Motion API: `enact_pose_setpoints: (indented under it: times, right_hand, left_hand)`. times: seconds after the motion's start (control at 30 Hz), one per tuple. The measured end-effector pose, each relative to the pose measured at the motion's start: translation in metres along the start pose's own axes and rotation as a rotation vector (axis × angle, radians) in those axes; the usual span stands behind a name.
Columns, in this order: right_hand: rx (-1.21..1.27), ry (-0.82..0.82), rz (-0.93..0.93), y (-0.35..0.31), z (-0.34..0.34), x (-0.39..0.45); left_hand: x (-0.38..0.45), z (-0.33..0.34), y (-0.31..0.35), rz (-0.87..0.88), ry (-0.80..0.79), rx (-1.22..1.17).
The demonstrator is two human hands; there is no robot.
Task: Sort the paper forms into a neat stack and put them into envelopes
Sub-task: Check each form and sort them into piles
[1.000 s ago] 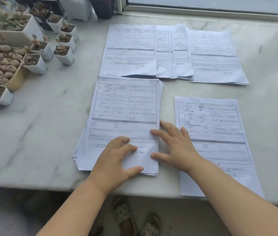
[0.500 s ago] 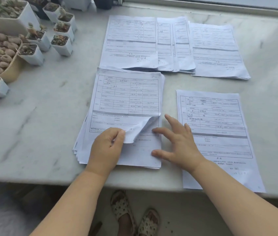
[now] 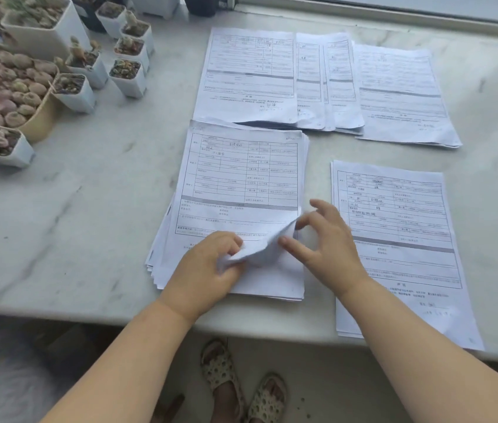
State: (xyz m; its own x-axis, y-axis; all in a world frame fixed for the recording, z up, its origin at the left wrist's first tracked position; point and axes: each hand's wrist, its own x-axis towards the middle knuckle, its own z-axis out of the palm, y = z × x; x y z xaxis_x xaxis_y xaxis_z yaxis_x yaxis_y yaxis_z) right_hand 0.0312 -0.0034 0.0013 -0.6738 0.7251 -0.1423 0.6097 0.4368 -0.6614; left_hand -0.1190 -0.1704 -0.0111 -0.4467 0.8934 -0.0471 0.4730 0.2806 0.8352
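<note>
A thick stack of printed forms [image 3: 238, 178] lies in the middle of the marble counter [image 3: 89, 215]. My left hand [image 3: 208, 267] pinches the lower right corner of its top sheet [image 3: 260, 247], which curls up off the stack. My right hand [image 3: 324, 239] hovers just right of that lifted corner, with spread fingers touching the raised paper. A thinner pile of forms [image 3: 394, 239] lies to the right, partly under my right forearm. Across the back, overlapping forms [image 3: 318, 83] are spread in a row.
Several small white pots of succulents [image 3: 128, 65] and a larger tan bowl of plants [image 3: 9, 87] crowd the back left. A window frame [image 3: 394, 13] runs along the far edge. The counter's front edge is near, with sandalled feet [image 3: 241, 386] below.
My left hand went from lying flat on the stack to pinching the top sheet's lower corner and curling it up. My right hand's fingers lifted and closed in on that corner.
</note>
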Motion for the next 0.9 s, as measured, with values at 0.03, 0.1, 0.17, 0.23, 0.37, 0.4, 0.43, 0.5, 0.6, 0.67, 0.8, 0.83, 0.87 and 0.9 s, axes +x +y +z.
enact_pose_setpoints:
  times: [0.03,0.1,0.17,0.23,0.37,0.4,0.43,0.5,0.6,0.67,0.8,0.83,0.87,0.9]
  right_hand:
    - [0.013,-0.073,-0.038,0.003,-0.003,-0.003]
    - [-0.128,-0.241,-0.117,0.009,-0.006,-0.009]
    - [-0.222,-0.302,-0.133,0.015,-0.004,-0.01]
    - [-0.195,-0.269,-0.129,0.013,-0.001,-0.006]
    - [-0.17,-0.137,-0.051,0.002,0.008,0.001]
    - [-0.171,-0.066,-0.03,0.0,0.009,0.001]
    - [-0.171,0.024,-0.009,-0.001,0.01,-0.001]
    - [-0.16,0.161,0.023,-0.005,0.008,-0.003]
    - [0.01,0.101,0.021,-0.015,0.001,-0.004]
    - [0.252,-0.017,0.057,-0.026,-0.005,-0.005]
    - [0.331,-0.125,0.168,-0.036,-0.011,-0.001]
    - [0.301,-0.124,0.191,-0.037,-0.01,0.0]
    - [0.282,-0.121,0.23,-0.037,-0.008,0.0]
    - [0.304,-0.116,0.288,-0.04,-0.008,0.001]
  left_hand:
    - [0.001,0.0,0.002,-0.047,0.052,-0.066]
    - [0.004,-0.001,0.006,-0.151,0.126,-0.17]
    - [0.006,-0.002,0.008,-0.207,0.144,-0.185]
    - [0.008,-0.003,0.007,-0.213,0.133,-0.159]
    - [0.009,-0.004,0.004,-0.212,0.115,-0.158]
    - [0.01,-0.005,0.004,-0.21,0.118,-0.168]
    - [0.01,-0.005,0.004,-0.211,0.123,-0.178]
    - [0.01,-0.006,0.005,-0.216,0.112,-0.201]
    - [0.004,-0.007,0.005,-0.141,0.002,-0.16]
    - [0.0,-0.007,0.004,-0.049,-0.078,-0.075]
    - [0.0,-0.008,0.003,-0.023,-0.055,-0.075]
    - [0.0,-0.009,0.003,-0.03,-0.057,-0.083]
    - [0.0,-0.009,0.003,-0.029,-0.065,-0.078]
    - [0.0,-0.009,0.004,-0.027,-0.079,-0.067]
